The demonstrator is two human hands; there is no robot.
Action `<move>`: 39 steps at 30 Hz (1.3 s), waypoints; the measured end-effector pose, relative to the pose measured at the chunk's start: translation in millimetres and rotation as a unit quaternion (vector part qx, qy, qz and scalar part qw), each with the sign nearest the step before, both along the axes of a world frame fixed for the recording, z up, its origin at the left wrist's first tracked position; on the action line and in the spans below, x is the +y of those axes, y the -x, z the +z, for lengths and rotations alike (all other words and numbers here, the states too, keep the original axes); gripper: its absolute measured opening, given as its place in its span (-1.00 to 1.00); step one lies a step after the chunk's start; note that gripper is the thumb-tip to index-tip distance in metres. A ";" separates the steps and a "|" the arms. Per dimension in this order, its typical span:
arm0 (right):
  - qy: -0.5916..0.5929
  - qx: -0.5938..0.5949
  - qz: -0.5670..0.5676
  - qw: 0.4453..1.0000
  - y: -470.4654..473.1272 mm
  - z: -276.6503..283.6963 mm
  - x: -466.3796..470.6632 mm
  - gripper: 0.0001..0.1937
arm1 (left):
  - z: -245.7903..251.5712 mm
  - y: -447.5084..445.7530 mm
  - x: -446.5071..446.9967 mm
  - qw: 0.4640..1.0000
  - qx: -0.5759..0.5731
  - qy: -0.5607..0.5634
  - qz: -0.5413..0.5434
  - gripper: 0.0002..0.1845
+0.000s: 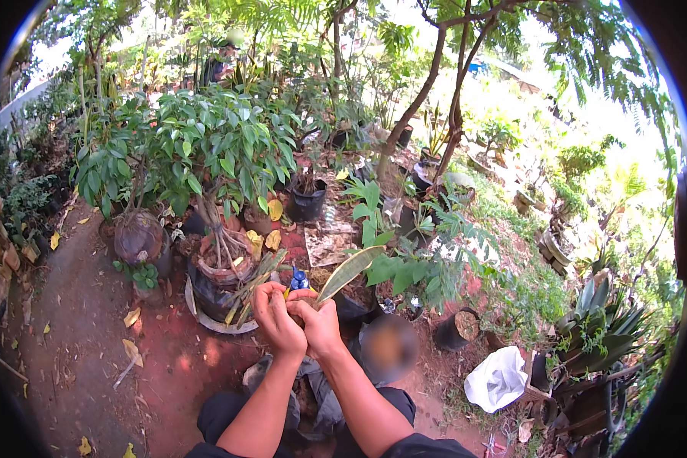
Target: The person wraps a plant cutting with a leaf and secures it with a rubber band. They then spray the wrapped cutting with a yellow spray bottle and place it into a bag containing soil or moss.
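Both hands meet in front of me, over a grey plastic bag [324,395] with soil inside that lies between my knees. My right hand [319,323] grips the lower end of a snake plant leaf [352,270] with pale yellow edges; the leaf points up and to the right. My left hand [277,320] is cupped against the right one, fingers curled; whether it holds part of the clump at the leaf's base cannot be told. Just beyond the hands stands a blue-capped bottle [299,279], partly hidden. Long cut stems or leaves [257,286] lie left of it, on a potted tree's rim.
Potted trees [223,269] and a round brown pot [138,236] stand ahead to the left. Black pots [457,330] and a white plastic bag [496,379] are on the right. Red-handled pliers or shears [494,445] lie at the lower right. A person [217,66] is far back among plants.
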State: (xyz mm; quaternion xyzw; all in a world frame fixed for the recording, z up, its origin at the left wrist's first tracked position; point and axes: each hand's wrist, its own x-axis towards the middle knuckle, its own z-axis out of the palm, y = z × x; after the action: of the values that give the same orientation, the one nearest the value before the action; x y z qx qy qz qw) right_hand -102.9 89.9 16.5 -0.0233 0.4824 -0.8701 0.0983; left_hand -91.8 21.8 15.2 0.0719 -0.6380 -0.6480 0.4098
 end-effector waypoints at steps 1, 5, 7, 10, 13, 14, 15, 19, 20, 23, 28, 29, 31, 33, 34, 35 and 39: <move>0.021 0.023 -0.005 0.999 0.9 1.1 1.1 -0.92 | 2.4 -1.3 1.3 1.000 0.007 0.011 -0.006 -0.81; 0.058 -0.013 -0.023 0.998 11.2 8.0 8.6 -0.84 | 14.2 -7.2 10.6 0.977 0.056 0.202 -0.024 -0.70; 0.207 -0.059 0.030 0.976 10.2 11.1 16.0 -0.64 | 18.4 -13.9 15.3 0.958 0.027 0.286 0.006 -0.56; 0.310 -0.073 0.104 0.942 5.7 14.3 19.2 -0.48 | 24.1 -11.0 7.4 0.944 0.020 0.328 -0.006 -0.49; 0.278 -0.092 0.119 0.949 -2.2 13.8 16.0 -0.35 | 25.5 -3.8 -6.9 0.954 0.074 0.288 -0.032 -0.62; 0.263 -0.064 0.128 0.954 -4.5 13.0 13.2 -0.33 | 25.4 -0.3 -9.2 0.953 0.096 0.288 -0.001 -0.74; 0.259 -0.053 0.134 0.955 -7.0 11.9 10.1 -0.30 | 24.2 0.3 -10.7 0.957 0.094 0.275 -0.002 -0.78; 0.218 -0.045 0.103 0.969 -9.0 10.1 0.1 -0.29 | 21.4 1.7 -13.1 0.965 0.083 0.247 0.004 -0.94; 0.208 -0.046 0.095 0.972 -10.2 10.0 -0.7 -0.29 | 21.5 2.0 -13.4 0.968 0.072 0.239 0.005 -0.93; 0.201 -0.055 0.082 0.975 -11.0 10.1 -1.1 -0.32 | 22.7 2.2 -15.2 0.976 0.041 0.215 -0.016 -0.90; 0.153 0.004 0.065 0.986 0.8 8.2 0.4 -0.37 | 22.3 -2.0 -4.1 0.986 0.037 0.146 -0.076 -0.83; 0.120 0.008 0.031 0.992 3.3 6.8 3.1 -0.40 | 21.3 -4.6 0.7 0.980 0.035 0.170 -0.099 -0.83; 0.180 0.013 0.015 0.983 7.2 2.8 8.4 -0.44 | 21.0 -3.6 10.2 0.976 0.058 0.191 -0.092 -0.84; 0.192 0.028 0.029 0.981 11.1 -1.5 11.2 -0.48 | 21.8 -5.3 11.4 0.971 0.035 0.227 -0.060 -0.80; 0.184 0.041 0.039 0.981 12.6 -3.7 12.6 -0.49 | 22.6 -5.6 11.1 0.959 0.052 0.279 -0.013 -0.77; 0.176 0.054 0.049 0.982 14.3 -5.5 12.9 -0.49 | 24.0 -4.2 9.6 0.942 0.057 0.327 0.037 -0.74; 0.212 -0.034 0.112 0.970 15.7 -12.0 11.8 -0.60 | 25.9 -11.7 7.0 0.921 0.028 0.376 0.098 -0.59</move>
State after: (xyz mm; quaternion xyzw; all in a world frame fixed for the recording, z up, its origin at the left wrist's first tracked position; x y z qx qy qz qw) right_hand -118.5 101.7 4.5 -0.0680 0.2781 -0.9362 0.2037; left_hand -80.2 28.8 41.1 -0.0431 -0.8127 -0.3186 0.4859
